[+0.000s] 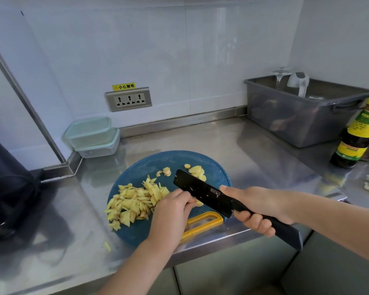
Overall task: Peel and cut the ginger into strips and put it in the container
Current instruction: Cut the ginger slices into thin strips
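Countertop (254, 150) steel, person chopping mid-task. Far left edge: dark bag (9, 188), not involved. Back left corner: two stacked lidded containers (92, 137), looked empty, well apart from the ginger, so nothing had been transferred yet. Round blue cutting board (158, 162) sat at the front edge of the countertop. On the board's left half lay a big loose pile of ginger strips (134, 205), pale and peeled, rather chunky; one stray bit (107, 246) had landed off the board near the front edge. Left hand (173, 211) was on the board just right of the pile, fingers curled down and pinching a small ginger piece (198, 202) against the board, right beside the blade. Black knife (200, 190) was tilted over that piece, its edge hidden behind the fingers, so contact could not be told. At the board's back right lay a few uncut ginger slices (197, 172) and some scraps (166, 171). Right hand (258, 209) was wrapped tight round the knife handle, forefinger laid along the blade. Further right: grey bin (303, 116) at the back, sauce bottle (356, 135) at the right edge. Judgement: peeling done, cutting mostly done; left were the held piece, the slices, then loading a container.
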